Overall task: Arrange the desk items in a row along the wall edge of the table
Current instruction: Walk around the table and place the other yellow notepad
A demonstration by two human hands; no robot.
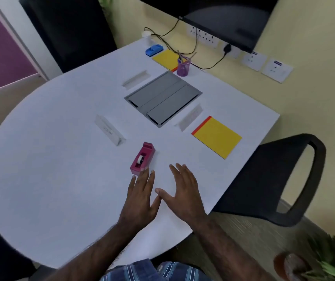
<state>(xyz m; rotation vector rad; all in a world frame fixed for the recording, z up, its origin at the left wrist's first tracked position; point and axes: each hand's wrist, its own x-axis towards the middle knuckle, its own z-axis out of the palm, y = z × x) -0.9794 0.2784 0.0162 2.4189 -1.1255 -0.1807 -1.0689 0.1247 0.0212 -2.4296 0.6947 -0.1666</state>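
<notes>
Low in the frame's centre, the left hand [141, 196] and right hand [184, 191] lie flat on the white table [51, 179], fingers straight and spread, holding nothing — the left fingertips reach the near end of the pink tape dispenser [142, 158]. Right of centre lies a yellow notepad [216, 137]. Farther up, by the wall — another yellow pad [166, 59], a purple pen cup [183, 67], a blue dispenser [154, 50].

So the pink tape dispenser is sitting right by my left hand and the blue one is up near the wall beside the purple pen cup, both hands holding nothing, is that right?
Not quite. In the head view, a yellow notepad lies between the blue dispenser and the purple pen cup. The rest holds: the pink tape dispenser sits at the left hand, and the right hand is empty too.
</notes>
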